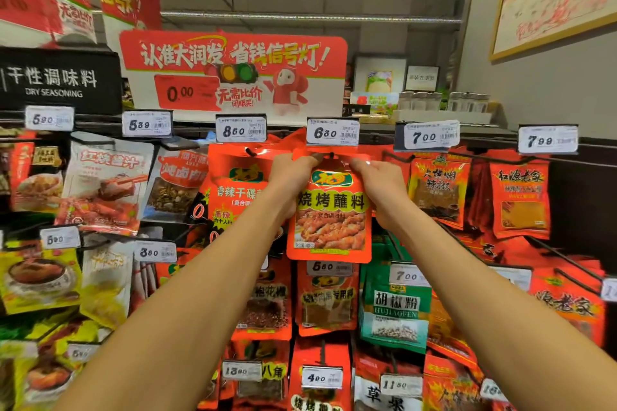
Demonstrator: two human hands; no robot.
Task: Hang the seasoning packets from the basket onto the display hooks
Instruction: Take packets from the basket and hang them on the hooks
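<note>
A red seasoning packet (330, 213) with a yellow label and a picture of grilled meat hangs in front of me at the top row. My left hand (290, 177) pinches its top left corner and my right hand (380, 187) pinches its top right corner. The packet's hang hole sits at the tip of a black display hook (331, 155) just under the 6.80 price tag (332, 132). More red packets hang behind it on the same hook. The basket is out of view.
Rows of hooks carry other seasoning packets: a red one (237, 190) to the left, chilli packets (437, 190) to the right, a green pepper packet (395, 310) below. Price tags stick out at each hook tip. A red promotional sign (233, 70) stands above the shelf.
</note>
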